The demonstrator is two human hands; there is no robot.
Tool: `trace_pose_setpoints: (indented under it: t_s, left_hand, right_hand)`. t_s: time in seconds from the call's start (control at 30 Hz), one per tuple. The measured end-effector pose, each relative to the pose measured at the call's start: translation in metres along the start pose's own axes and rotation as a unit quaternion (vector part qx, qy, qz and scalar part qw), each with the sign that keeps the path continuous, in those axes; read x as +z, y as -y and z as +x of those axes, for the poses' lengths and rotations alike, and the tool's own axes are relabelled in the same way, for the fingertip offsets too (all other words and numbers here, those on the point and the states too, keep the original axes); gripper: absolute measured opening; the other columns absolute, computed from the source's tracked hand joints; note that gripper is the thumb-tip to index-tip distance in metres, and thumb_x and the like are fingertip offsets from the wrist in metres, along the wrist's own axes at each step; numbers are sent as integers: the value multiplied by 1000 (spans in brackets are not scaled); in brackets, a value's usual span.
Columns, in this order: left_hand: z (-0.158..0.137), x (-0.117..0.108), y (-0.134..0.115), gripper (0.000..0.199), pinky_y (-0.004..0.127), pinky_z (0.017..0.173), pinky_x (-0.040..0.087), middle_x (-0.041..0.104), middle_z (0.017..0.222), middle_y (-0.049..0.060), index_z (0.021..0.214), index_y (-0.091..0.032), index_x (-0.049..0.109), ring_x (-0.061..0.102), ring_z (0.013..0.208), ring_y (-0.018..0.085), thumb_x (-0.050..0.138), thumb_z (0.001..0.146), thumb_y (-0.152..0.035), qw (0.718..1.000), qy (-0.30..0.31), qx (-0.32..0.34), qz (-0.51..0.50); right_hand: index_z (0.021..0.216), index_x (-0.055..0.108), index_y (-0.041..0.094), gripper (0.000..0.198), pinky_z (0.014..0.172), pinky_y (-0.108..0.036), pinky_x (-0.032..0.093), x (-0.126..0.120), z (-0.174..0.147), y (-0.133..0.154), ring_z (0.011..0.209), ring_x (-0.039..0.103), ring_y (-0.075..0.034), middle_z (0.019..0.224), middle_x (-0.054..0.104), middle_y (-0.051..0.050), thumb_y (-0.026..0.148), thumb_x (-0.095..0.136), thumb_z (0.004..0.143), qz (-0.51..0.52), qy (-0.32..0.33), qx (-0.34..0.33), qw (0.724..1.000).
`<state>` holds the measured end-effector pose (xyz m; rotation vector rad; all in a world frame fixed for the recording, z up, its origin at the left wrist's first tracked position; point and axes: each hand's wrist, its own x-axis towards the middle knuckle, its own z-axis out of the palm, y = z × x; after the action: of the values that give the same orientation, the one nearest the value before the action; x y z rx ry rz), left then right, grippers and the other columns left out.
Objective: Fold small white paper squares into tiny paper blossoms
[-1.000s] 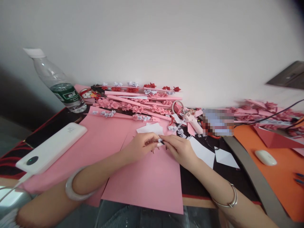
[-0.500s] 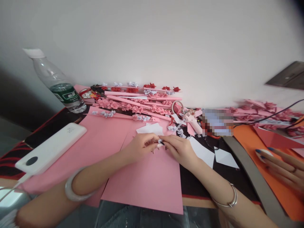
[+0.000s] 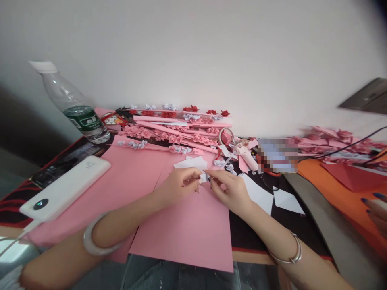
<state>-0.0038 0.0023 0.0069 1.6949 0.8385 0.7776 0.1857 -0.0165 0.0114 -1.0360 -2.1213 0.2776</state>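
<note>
Between my two hands is a small folded white paper piece (image 3: 204, 178), pinched at both ends. My left hand (image 3: 181, 183) grips its left side with thumb and forefinger. On its right side, the fingertips of my right hand (image 3: 231, 189) close on it. Both hands hover over a large pink paper sheet (image 3: 187, 229). Just beyond them lies some white paper (image 3: 192, 162), with small white paper flowers (image 3: 225, 164) to its right. More white paper (image 3: 258, 193) lies beside my right hand.
Pink paper stems with flowers (image 3: 169, 133) line the wall. A water bottle (image 3: 86, 117) and a white power bank (image 3: 66, 187) stand left. A pink glue gun (image 3: 246, 156) lies behind my right hand. Another person's hand (image 3: 377, 209) is over orange paper (image 3: 347, 201) at right.
My fingers have parted slightly, showing more of the white paper piece. The other person's hand has moved right, towards the frame edge. The phone screen beside the power bank has lit up.
</note>
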Motion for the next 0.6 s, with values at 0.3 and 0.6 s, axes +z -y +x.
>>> trace_pose_setpoints:
  t_s: [0.3,0.6]
  left_hand:
    - [4,3,3,21,31,73,53,65,84,6,88,-12,59,66,77,17,53,82,-32,987,34,-62,-143]
    - [2,1,0,19,26,69,53,68,78,5,87,-12,60,67,71,14,54,83,-30,976,44,-95,-189]
  right_hand:
    - [97,66,24,28,62,-27,48,4,1,5,82,57,-16,92,58,-6,9,47,82,102,-32,52,993]
    - [94,65,21,24,74,-29,51,5,0,3,91,61,-16,97,64,-7,8,49,81,105,-28,33,994]
